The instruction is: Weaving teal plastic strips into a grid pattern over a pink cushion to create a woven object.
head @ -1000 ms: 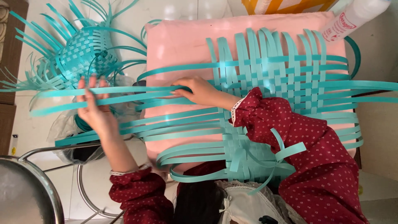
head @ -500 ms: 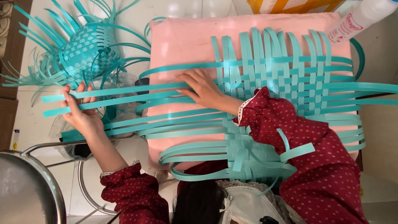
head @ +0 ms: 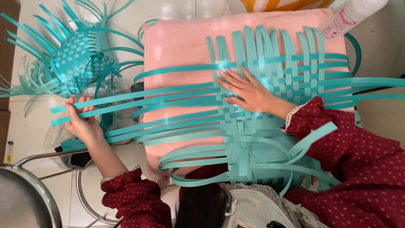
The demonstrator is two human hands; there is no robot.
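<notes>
1. Two stages show: a woven teal mat (head: 270, 80) lies part-done on the pink cushion (head: 181, 46).
2. Long loose strips (head: 139, 99) are left unwoven, their ends pinched in the left hand (head: 80, 122).
3. The weave is pressed flat under the right hand (head: 249, 90), fingers spread.

Left hand (head: 82, 122) further out along the teal strips (head: 139, 95), right hand (head: 249, 90) now flat.

Flat teal woven strip mat (head: 270, 80) on a pink cushion (head: 181, 46), long loose strips (head: 139, 105) trailing sideways.
</notes>
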